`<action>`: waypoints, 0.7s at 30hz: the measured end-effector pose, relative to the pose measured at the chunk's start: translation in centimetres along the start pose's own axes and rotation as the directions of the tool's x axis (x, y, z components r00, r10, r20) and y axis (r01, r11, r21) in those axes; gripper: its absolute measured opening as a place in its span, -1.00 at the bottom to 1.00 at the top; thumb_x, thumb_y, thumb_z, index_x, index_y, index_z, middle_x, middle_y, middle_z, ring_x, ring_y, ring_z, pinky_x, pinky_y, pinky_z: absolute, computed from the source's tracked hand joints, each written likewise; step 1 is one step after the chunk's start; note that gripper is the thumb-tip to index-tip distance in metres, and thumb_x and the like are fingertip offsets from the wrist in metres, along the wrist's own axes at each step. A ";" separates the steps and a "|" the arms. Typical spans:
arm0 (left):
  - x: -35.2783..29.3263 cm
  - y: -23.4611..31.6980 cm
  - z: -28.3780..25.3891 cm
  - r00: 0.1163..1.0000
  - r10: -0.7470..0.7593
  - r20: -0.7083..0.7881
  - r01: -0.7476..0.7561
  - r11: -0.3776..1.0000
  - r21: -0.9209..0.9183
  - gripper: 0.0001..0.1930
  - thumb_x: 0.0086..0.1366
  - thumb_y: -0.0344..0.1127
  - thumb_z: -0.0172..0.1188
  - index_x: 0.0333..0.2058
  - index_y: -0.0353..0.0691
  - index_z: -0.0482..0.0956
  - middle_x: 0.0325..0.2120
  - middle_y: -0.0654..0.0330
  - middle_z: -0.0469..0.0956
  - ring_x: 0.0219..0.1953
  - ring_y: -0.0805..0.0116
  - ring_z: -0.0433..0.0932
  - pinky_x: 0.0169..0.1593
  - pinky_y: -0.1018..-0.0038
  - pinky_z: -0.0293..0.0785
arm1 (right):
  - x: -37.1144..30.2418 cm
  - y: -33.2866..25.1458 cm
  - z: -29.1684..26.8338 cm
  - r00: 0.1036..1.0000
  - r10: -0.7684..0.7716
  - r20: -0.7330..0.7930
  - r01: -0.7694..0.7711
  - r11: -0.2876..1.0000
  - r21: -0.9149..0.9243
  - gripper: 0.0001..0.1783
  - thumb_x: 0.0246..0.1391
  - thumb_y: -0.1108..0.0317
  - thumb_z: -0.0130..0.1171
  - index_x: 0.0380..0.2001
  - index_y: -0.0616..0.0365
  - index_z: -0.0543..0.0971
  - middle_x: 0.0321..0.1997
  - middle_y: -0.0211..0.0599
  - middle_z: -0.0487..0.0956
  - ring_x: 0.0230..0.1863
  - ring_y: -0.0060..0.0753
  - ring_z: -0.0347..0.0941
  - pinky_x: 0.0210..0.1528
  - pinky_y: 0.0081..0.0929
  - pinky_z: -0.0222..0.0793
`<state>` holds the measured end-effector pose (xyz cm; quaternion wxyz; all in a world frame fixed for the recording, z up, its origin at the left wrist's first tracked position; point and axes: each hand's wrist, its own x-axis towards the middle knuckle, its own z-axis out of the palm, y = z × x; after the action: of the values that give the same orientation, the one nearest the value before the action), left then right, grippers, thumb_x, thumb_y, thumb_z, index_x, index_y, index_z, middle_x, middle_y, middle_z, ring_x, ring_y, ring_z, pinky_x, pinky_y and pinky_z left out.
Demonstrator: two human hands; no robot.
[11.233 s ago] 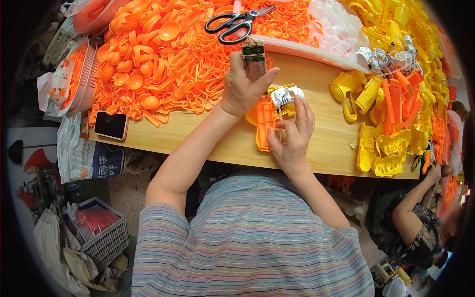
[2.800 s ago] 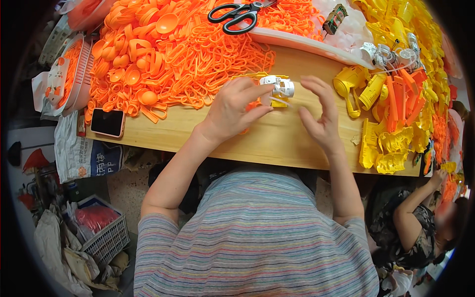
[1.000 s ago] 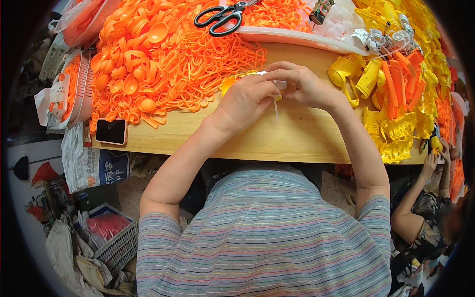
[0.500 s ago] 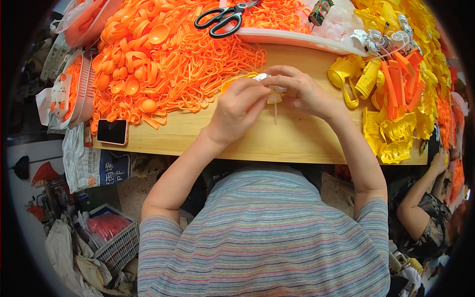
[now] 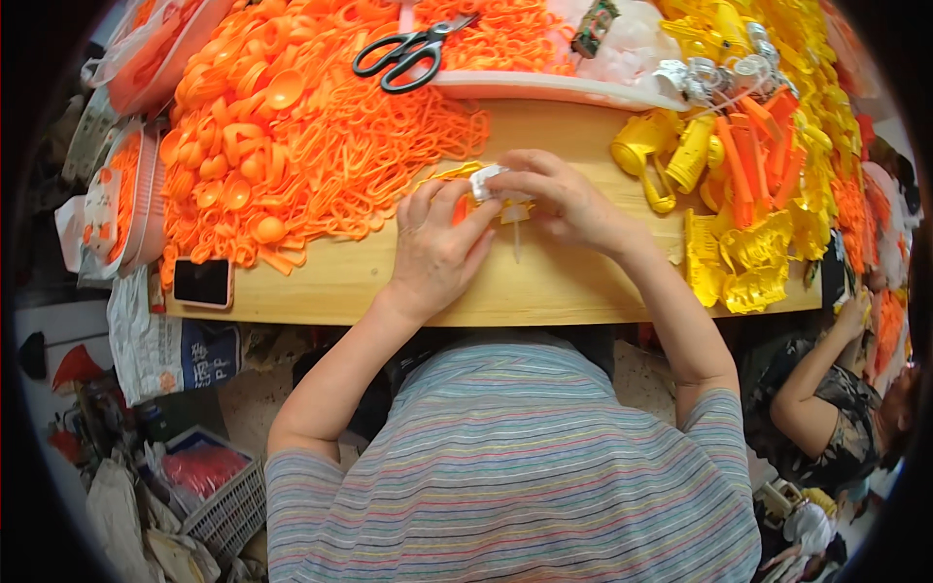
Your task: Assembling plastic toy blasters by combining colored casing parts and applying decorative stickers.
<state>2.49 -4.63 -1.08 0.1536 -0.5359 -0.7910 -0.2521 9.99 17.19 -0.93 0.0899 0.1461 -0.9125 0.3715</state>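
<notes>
Above the wooden table, my two hands meet at a small yellow plastic part [image 5: 450, 173] with a white piece [image 5: 482, 183] at its middle. My left hand [image 5: 430, 255] has its fingers curled over the near side of the yellow part, and a bit of orange shows beside them. Bent inward, the thumb and fingers of my right hand [image 5: 575, 206] pinch at the white piece. A thin pale stick [image 5: 517, 245] hangs down between the hands. Fingers cover most of the yellow part, so its full shape is hidden.
Orange plastic parts [image 5: 321, 146] are heaped at left, by a phone [image 5: 203, 283]. Black scissors [image 5: 413, 56] lie near a white tray [image 5: 564, 87]. Yellow parts [image 5: 743, 262] and orange strips [image 5: 753, 160] lie at right. Another person's arm [image 5: 821, 364] shows at far right.
My left hand has turned and lowered its fingers onto the part. The white piece shows more clearly between my hands. The whole view has shifted slightly.
</notes>
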 end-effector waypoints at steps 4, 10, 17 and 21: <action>0.0 -0.1 -0.1 0.999 -0.010 0.039 0.012 0.999 -0.050 -0.57 -0.01 -0.25 0.33 -0.09 -0.01 0.58 -0.02 0.11 0.35 0.10 0.09 0.25 0.07 0.18 0.17 | -1.6 -1.4 -0.6 0.977 0.004 -0.215 -0.027 0.994 -0.103 -0.27 -0.23 0.68 0.18 0.15 0.10 0.41 0.19 -0.04 0.37 0.25 -0.01 0.26 0.26 -0.25 0.24; 0.1 0.7 0.1 0.998 -0.028 0.050 0.033 0.994 -0.102 -0.59 -0.01 -0.27 0.32 -0.11 -0.06 0.59 -0.04 0.08 0.36 0.11 0.06 0.25 0.09 0.20 0.15 | -8.1 1.4 -3.1 0.728 0.221 -0.649 -0.573 0.715 -0.399 -0.61 -0.04 0.46 0.25 -0.07 0.21 0.51 -0.08 -0.08 0.51 -0.07 -0.02 0.48 -0.07 -0.29 0.44; 0.8 1.8 0.2 0.999 -0.040 0.022 0.042 0.993 -0.111 -0.59 0.00 -0.29 0.34 -0.10 -0.10 0.58 -0.05 0.07 0.39 0.06 0.07 0.30 0.08 0.21 0.17 | -7.8 2.3 -3.6 0.696 0.389 -0.604 -0.714 0.462 -0.525 -0.82 -0.04 0.33 0.29 -0.39 0.18 0.55 -0.30 -0.24 0.52 -0.22 -0.12 0.50 -0.20 -0.30 0.44; 1.3 1.6 -0.6 0.999 -0.053 0.005 0.053 0.982 -0.180 -0.63 0.03 -0.30 0.31 -0.12 -0.13 0.58 -0.08 0.08 0.41 0.03 0.09 0.33 0.09 0.22 0.16 | -8.1 1.9 -3.9 0.768 0.326 -0.551 -0.624 0.573 -0.531 -0.84 -0.09 0.34 0.28 -0.52 0.16 0.53 -0.41 -0.20 0.50 -0.28 -0.13 0.46 -0.19 -0.31 0.40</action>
<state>3.44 -3.52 0.42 0.0977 -0.5266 -0.7789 -0.3264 17.21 22.88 -1.65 0.2129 -0.2325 -0.9483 0.0362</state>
